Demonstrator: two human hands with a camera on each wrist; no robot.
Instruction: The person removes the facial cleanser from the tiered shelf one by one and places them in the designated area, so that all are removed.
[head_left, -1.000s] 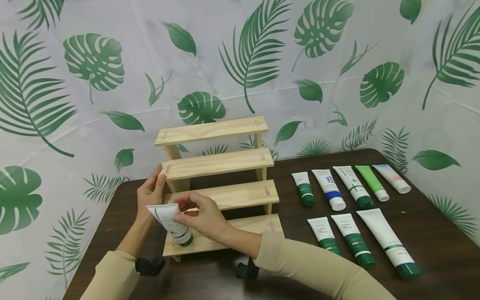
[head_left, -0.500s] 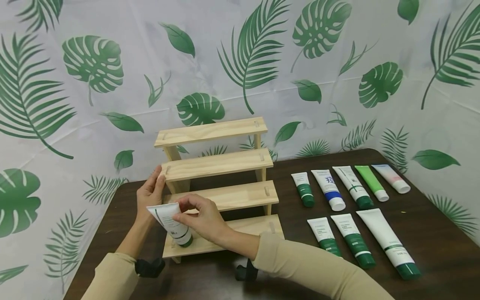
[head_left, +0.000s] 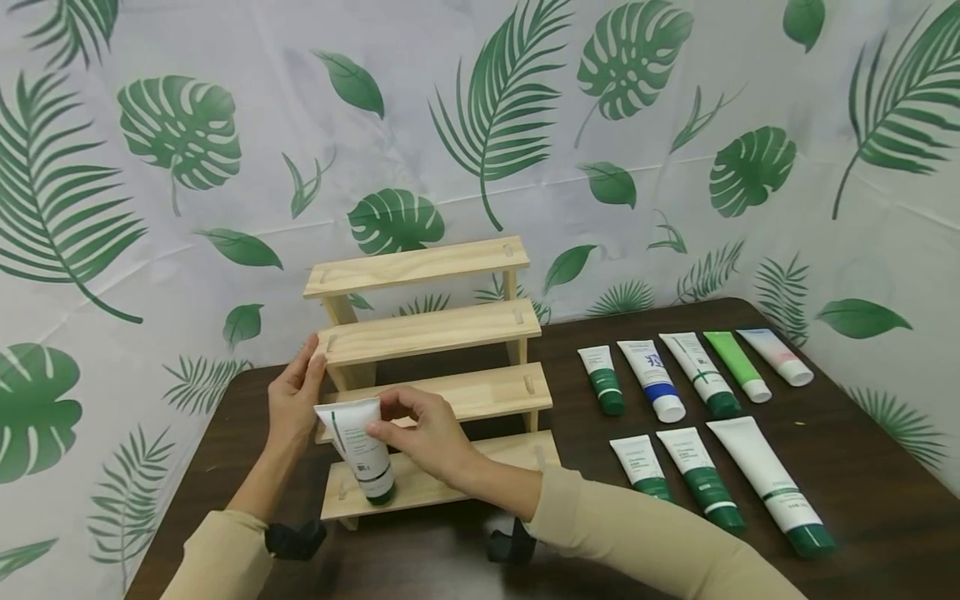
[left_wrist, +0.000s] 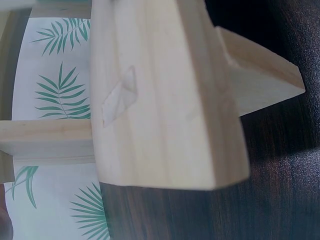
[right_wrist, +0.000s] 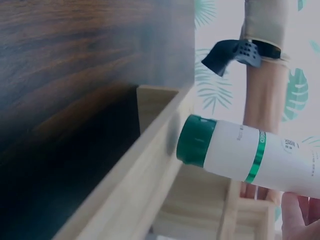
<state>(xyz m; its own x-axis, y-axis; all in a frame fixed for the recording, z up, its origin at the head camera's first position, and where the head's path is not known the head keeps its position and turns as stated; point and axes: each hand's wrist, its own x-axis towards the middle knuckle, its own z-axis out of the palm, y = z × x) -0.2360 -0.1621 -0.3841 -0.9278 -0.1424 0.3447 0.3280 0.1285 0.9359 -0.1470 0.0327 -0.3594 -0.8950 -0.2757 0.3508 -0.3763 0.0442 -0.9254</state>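
A white cosmetic tube (head_left: 360, 450) with a dark green cap stands cap-down near the left end of the lowest shelf (head_left: 480, 471) of a four-step wooden display stand. My right hand (head_left: 427, 437) pinches the tube's flat upper end between thumb and fingers. In the right wrist view, the green cap (right_wrist: 196, 141) is right at the board's surface. At the left side of the stand, my left hand (head_left: 295, 400) holds the end of the second-highest shelf (head_left: 435, 332). The left wrist view is filled mostly by a shelf end (left_wrist: 155, 115), with a fingertip at its left edge.
Several tubes lie on the dark table (head_left: 570, 542) to the right, in two rows. They include a green tube (head_left: 735, 362), a blue-banded tube (head_left: 651, 379) and a large white tube (head_left: 768, 483). A leaf-patterned cloth (head_left: 285, 150) hangs behind.
My right hand has shifted the tube slightly right along the lowest shelf, and it stands more upright. The left hand stays at the stand's side. The head view has turned slightly.
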